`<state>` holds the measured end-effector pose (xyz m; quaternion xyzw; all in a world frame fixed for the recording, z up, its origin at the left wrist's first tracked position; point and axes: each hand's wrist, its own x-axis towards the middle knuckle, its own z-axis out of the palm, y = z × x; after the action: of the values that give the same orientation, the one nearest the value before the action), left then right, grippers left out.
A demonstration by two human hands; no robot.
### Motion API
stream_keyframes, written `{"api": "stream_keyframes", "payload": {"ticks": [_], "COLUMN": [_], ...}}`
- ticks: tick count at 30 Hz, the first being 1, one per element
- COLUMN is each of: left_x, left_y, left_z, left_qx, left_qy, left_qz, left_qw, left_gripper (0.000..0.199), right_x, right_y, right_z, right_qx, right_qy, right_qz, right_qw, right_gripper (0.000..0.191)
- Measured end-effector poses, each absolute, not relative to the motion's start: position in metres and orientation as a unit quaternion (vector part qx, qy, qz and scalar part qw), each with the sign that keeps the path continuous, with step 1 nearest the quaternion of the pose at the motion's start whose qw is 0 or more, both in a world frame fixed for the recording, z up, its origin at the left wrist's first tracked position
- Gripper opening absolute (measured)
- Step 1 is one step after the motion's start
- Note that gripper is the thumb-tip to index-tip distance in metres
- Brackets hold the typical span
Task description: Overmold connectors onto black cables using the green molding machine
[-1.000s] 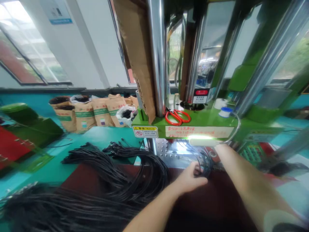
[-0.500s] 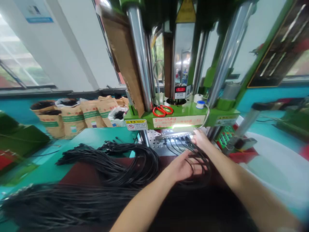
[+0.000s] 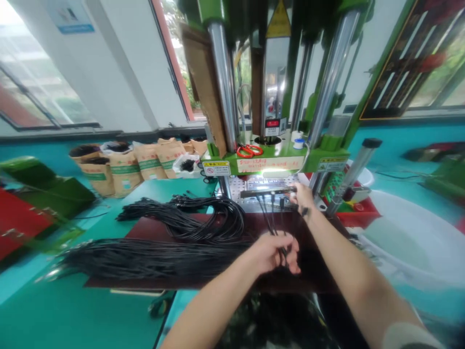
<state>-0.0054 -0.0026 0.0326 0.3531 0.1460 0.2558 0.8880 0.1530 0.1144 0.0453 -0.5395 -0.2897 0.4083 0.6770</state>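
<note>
My left hand (image 3: 276, 252) is closed around several black cables (image 3: 268, 217), low in front of the press. The cables run up from it toward a dark, narrow bar (image 3: 265, 192). My right hand (image 3: 302, 196) grips that bar by its right end, above the perforated metal plate (image 3: 236, 190) of the press. Small black connectors hang below the bar near my right fingers. Left of my hands, a looped bundle of black cables (image 3: 214, 223) and a long straight bundle (image 3: 160, 261) lie on a dark red board (image 3: 112, 281).
The green press (image 3: 236, 167) stands ahead with steel columns and red-handled scissors (image 3: 249, 151) on its ledge. A white tub (image 3: 410, 232) and a red tray (image 3: 358, 215) are at the right. Paper sacks (image 3: 125, 169) line the wall behind the green table (image 3: 156, 186).
The bar has come up off the plate in my right hand. My left hand has closed round the cables and drawn them down. The view has shifted slightly.
</note>
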Motion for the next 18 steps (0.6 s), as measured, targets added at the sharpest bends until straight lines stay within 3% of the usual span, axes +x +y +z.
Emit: {"api": "stream_keyframes", "payload": {"ticks": [10,18], "left_x": [-0.035,-0.040], "left_y": [-0.019,-0.031], "left_z": [0.017,0.013], "left_qx": [0.394,0.510], "left_qy": [0.125,0.025], "left_qz": [0.214,0.078], "left_qw": [0.885,0.856], "left_gripper": [0.030,0.040], "right_x": [0.136,0.124], "right_y": [0.086,0.066], "right_z": [0.051,0.035], "right_qx": [-0.517,-0.508], "right_qy": [-0.316,-0.308], "right_qz": [0.359,0.368], "right_qw": [0.710,0.715], "right_gripper": [0.009,0.011]}}
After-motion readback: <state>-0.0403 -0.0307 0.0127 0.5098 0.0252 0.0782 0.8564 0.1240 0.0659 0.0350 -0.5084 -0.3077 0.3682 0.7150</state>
